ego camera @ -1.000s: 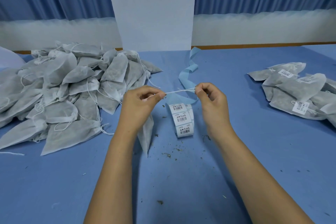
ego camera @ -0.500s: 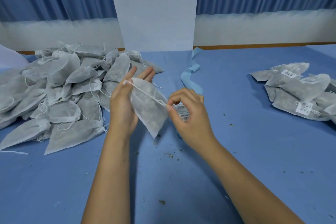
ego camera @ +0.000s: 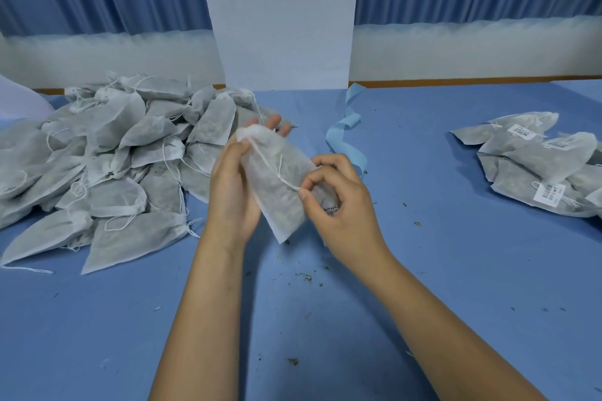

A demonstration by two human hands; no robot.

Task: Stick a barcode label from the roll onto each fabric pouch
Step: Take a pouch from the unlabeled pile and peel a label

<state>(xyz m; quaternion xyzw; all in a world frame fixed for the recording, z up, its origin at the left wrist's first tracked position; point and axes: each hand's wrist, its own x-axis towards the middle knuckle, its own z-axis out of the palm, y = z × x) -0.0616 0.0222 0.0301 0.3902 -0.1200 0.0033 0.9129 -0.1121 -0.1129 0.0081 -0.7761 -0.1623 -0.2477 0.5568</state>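
Left hand (ego camera: 233,195): Your palm lies under the pouch. The fingers run straight behind its gathered top, with the fingertips showing past it. The thumb presses on the front near the neck, so the pouch is pinched between thumb and fingers.
Right hand (ego camera: 345,215): Your thumb and forefinger pinch the free end of the string. The other fingers are curled beside them.
Pouch (ego camera: 277,182): Held off the table between your two hands. It is tilted, with the gathered top up and away from you and one bottom corner pointing down toward you.
String (ego camera: 273,163): Runs from the neck diagonally down the pouch face to your right fingertips, close against the fabric.
Roll (ego camera: 330,209): Mostly hidden behind your right hand. Only a patch of printed label shows, just beside the pouch's lower edge.
Liner (ego camera: 345,135): Pale blue strip that twists away across the table from behind your right hand toward the white panel (ego camera: 283,16).
Pile (ego camera: 114,169): Grey pouches heaped on the table at your left, with strings trailing. Its near edge reaches behind your left hand.
Labelled pouches (ego camera: 537,169): Smaller heap at the far right, well apart from your hands. White barcode labels show on at least two.
Table (ego camera: 439,286): Blue cover, with dark crumbs (ego camera: 306,277) scattered below your hands.
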